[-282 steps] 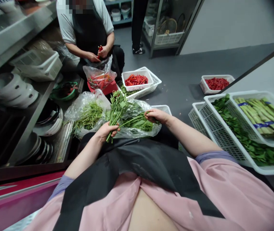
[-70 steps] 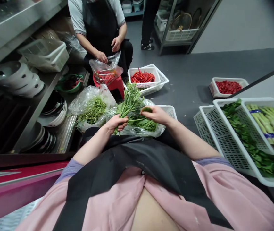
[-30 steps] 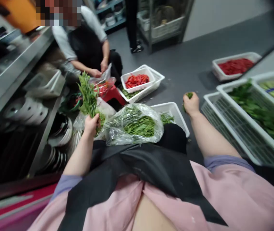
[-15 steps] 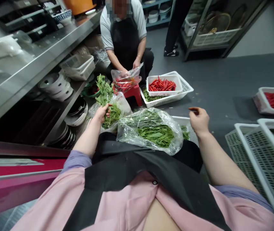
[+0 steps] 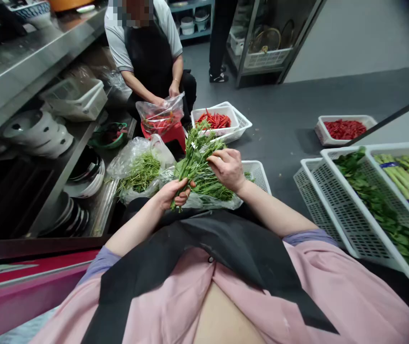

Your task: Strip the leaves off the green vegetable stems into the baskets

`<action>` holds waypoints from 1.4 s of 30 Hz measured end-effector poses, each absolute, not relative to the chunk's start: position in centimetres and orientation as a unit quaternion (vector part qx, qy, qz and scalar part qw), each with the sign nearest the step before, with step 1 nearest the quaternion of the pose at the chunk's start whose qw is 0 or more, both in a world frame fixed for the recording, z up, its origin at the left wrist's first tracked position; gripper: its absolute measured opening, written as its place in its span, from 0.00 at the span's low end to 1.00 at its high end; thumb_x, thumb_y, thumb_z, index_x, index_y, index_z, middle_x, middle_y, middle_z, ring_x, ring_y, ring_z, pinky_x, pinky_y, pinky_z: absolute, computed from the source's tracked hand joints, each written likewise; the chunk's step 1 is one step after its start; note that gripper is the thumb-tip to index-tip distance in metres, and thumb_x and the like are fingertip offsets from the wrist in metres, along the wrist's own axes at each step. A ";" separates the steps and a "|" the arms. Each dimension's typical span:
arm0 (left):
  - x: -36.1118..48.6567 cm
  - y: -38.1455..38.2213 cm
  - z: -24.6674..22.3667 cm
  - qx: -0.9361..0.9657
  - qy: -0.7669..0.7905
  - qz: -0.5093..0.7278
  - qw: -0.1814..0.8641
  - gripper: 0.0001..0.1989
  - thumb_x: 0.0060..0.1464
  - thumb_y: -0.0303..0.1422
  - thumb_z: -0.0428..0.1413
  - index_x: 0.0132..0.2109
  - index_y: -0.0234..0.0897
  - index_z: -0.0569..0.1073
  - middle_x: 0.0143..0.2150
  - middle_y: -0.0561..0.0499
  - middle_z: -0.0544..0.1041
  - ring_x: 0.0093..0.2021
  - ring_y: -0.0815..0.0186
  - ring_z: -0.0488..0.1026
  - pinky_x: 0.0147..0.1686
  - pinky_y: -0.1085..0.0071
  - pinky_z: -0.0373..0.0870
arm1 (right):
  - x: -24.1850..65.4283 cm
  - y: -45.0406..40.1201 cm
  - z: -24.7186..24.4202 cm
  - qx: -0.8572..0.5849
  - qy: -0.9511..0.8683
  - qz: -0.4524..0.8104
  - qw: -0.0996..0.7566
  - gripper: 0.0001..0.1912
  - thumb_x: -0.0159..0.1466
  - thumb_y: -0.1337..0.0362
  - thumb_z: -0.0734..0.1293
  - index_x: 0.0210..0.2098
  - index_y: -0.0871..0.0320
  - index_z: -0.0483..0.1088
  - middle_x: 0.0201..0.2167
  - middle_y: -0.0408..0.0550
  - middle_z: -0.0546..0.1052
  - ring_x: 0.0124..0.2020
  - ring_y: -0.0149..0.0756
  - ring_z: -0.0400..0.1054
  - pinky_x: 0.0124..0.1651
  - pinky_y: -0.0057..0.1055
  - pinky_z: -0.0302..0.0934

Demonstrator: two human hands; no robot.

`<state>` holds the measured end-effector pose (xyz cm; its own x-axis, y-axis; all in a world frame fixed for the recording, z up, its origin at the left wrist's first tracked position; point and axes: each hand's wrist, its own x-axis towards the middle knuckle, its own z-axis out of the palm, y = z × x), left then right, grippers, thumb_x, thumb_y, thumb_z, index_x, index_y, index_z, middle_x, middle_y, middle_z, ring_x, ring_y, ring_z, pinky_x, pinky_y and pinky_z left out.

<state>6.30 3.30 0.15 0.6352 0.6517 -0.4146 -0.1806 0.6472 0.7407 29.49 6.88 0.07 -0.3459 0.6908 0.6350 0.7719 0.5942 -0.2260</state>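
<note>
A bunch of long-stemmed leafy greens (image 5: 193, 155) stands upright in front of me, tilted a little to the right. My left hand (image 5: 176, 192) is closed round its lower stems. At the right edge of the bunch my right hand (image 5: 228, 168) pinches the leafy part; the exact piece is hidden by the fingers. Behind and below both hands, a clear plastic bag (image 5: 226, 203) with more greens lies at my knees, partly covered by the bunch. To its left, loose thin stems (image 5: 141, 172) fill another clear bag (image 5: 163, 152).
Across from me a co-worker (image 5: 150, 57) handles a bag of red chillies (image 5: 159, 122) on a red stool (image 5: 179, 136). White baskets hold chillies (image 5: 216, 119) and, at right, leafy greens (image 5: 372, 205). Steel shelving (image 5: 64, 48) runs along my left.
The bunch in my left hand has come from the left bag to the middle. My right hand has moved left and inward onto its leaves. The view has swung right.
</note>
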 end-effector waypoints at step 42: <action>5.2 3.7 0.6 0.390 0.375 0.287 0.791 0.20 0.42 0.34 0.66 0.31 0.37 0.61 0.15 0.64 0.56 0.11 0.80 0.51 0.12 0.82 0.45 | 28.2 4.8 1.0 -0.382 -0.754 0.519 0.123 0.12 0.60 0.58 0.60 0.32 0.60 0.70 0.24 0.41 0.69 0.25 0.28 0.58 0.31 0.27 0.53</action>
